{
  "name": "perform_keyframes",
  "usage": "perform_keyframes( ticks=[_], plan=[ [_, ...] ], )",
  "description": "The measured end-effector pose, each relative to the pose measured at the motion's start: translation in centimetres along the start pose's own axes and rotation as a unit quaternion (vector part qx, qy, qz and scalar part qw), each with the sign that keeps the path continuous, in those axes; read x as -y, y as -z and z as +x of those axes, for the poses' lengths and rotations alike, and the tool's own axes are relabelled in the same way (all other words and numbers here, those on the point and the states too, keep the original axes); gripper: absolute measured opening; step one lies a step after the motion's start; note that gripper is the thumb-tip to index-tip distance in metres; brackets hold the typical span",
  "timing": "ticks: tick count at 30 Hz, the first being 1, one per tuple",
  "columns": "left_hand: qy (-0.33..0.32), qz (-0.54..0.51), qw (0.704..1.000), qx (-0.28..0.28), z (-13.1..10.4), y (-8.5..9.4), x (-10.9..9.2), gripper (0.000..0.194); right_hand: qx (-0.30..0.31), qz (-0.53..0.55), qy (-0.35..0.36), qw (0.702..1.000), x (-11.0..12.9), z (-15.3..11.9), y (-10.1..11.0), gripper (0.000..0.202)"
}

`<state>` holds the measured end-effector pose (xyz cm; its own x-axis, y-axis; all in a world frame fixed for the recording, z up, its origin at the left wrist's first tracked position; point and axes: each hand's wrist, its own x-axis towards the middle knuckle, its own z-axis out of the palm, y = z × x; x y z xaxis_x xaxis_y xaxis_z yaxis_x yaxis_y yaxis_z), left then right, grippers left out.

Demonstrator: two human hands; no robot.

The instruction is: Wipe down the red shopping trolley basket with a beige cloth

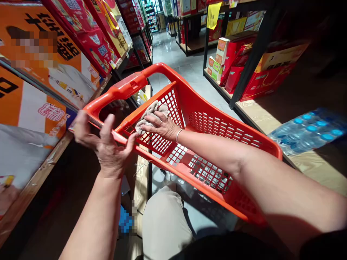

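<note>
A red plastic shopping cart [189,183] with grid walls stands in front of me, tilted across the head view. My right hand [164,124] reaches over it and presses a crumpled greyish-beige cloth [149,112] against the lattice panel at the handle end. Some of the cloth bulges out past the fingers. My left hand [108,144] is at the cart's near rim by the handle [126,86], its fingers spread apart and nothing held in them. Whether its fingertips touch the rim is hard to tell. No goods show inside the cart.
Shelves with red snack packs [100,50] and an orange printed panel [40,72] line the left. To the right, a low wooden shelf holds red gift bags [235,68] and shrink-wrapped water bottles [309,130]. Grey tiled floor [176,54] runs between the shelves.
</note>
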<state>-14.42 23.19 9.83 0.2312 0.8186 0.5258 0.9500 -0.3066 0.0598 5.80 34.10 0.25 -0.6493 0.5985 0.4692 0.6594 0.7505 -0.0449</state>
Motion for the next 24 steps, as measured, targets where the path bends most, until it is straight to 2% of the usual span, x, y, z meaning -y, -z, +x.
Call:
perform_keyframes(
  ticks=[3, 5, 8, 11, 13, 16, 19, 21, 24],
  plan=[
    [-0.031, -0.012, 0.999, -0.035, 0.1, -0.4, -0.6, 0.056, -0.011, 0.027, -0.017, 0.999, 0.3, 0.7, -0.1, 0.056],
    [-0.047, 0.022, 0.999, 0.007, 0.4, -0.4, -1.2, 0.064, -0.001, 0.056, -0.018, 0.998, -0.1, 0.3, -0.7, 0.049],
    [-0.022, 0.080, 0.995, 0.059, 0.9, 0.0, -1.8, 0.074, 0.049, 0.105, -0.023, 0.993, -1.6, -2.1, -2.3, 0.038],
    [-0.017, 0.110, 0.990, 0.090, 1.2, 0.4, -1.5, 0.071, 0.102, 0.124, -0.060, 0.985, -3.4, -5.2, -3.8, 0.030],
    [-0.024, 0.120, 0.989, 0.087, 1.2, 0.5, -1.0, 0.068, 0.095, 0.131, -0.101, 0.982, -4.0, -6.0, -4.2, 0.032],
    [-0.036, 0.122, 0.989, 0.079, 1.1, 0.5, -0.4, 0.067, -0.009, 0.145, -0.161, 0.976, -3.8, -3.7, -3.3, 0.048],
    [-0.043, 0.122, 0.988, 0.089, 1.0, 0.5, -0.3, 0.066, -0.118, 0.122, -0.143, 0.975, -2.5, 0.4, -2.1, 0.054],
    [-0.046, 0.131, 0.985, 0.098, 1.0, 0.7, -0.4, 0.066, -0.128, 0.104, -0.105, 0.981, -1.6, 1.7, -2.3, 0.054],
    [-0.046, 0.142, 0.984, 0.100, 0.9, 0.8, -0.6, 0.064, -0.057, 0.104, -0.055, 0.991, -1.1, 0.0, -4.5, 0.049]
  ],
)
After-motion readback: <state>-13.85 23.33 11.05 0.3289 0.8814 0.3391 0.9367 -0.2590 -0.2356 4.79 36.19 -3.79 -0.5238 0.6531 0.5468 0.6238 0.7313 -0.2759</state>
